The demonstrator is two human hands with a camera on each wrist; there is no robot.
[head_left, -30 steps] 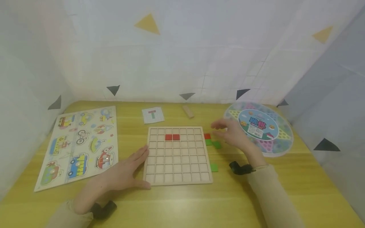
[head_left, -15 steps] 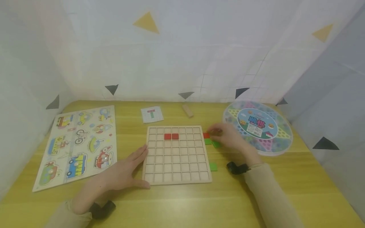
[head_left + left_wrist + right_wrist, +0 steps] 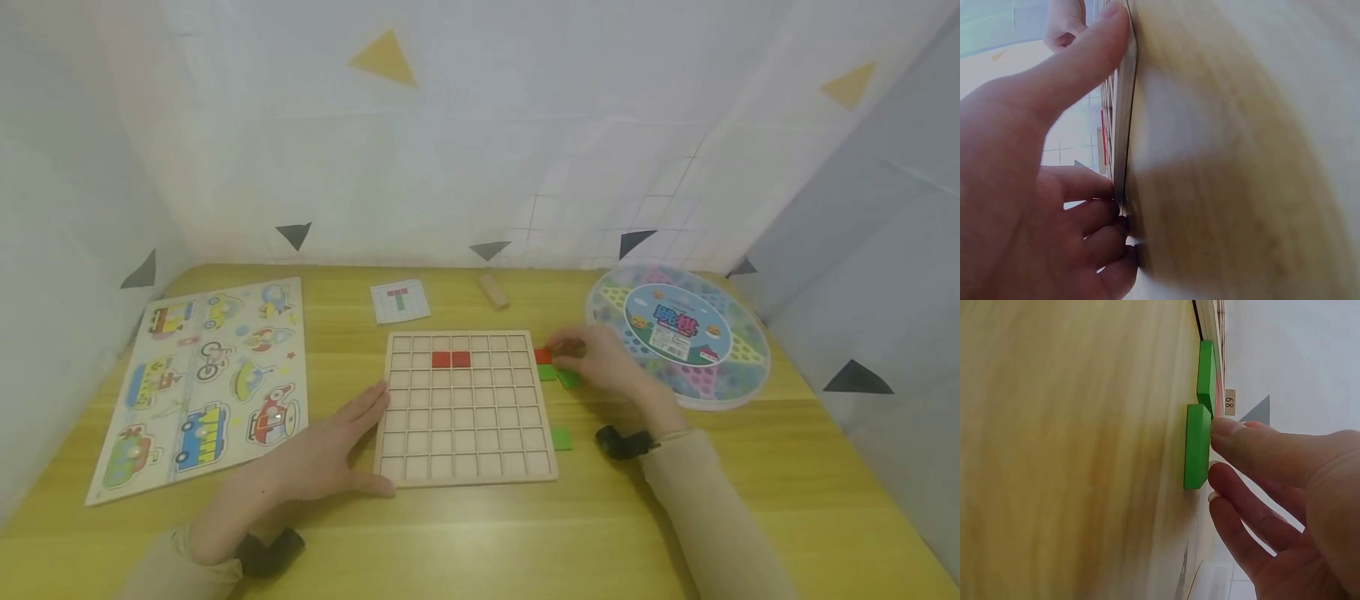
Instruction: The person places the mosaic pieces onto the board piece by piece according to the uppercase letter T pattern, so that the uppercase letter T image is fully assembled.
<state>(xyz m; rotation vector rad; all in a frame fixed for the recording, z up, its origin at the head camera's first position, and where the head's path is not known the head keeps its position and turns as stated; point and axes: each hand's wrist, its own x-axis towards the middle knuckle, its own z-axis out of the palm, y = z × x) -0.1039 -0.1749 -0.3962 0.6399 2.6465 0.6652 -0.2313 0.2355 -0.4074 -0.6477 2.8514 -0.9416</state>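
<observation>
A wooden grid board (image 3: pixel 465 462) lies mid-table with two red tiles (image 3: pixel 451 359) side by side in its second row. My left hand (image 3: pixel 363 442) lies flat on the table; in the left wrist view its thumb (image 3: pixel 1079 56) and fingers (image 3: pixel 1094 215) press the board's edge (image 3: pixel 1124 125). My right hand (image 3: pixel 577 354) hovers low over loose tiles right of the board: a red tile (image 3: pixel 543 357) and two green tiles (image 3: pixel 568 380). In the right wrist view a straight fingertip (image 3: pixel 1229 428) touches the nearer green tile (image 3: pixel 1197 447). Another green tile (image 3: pixel 562 438) lies alone nearer me.
A vehicle puzzle board (image 3: pixel 202 379) lies at the left. A small card with a T pattern (image 3: pixel 400 301) and a wooden block (image 3: pixel 493 292) sit behind the grid. A round clear game box (image 3: pixel 678 329) stands at the right. White sheets wall the table.
My right hand has moved left and down from near the round box onto the loose tiles. The left hand and board have stayed put.
</observation>
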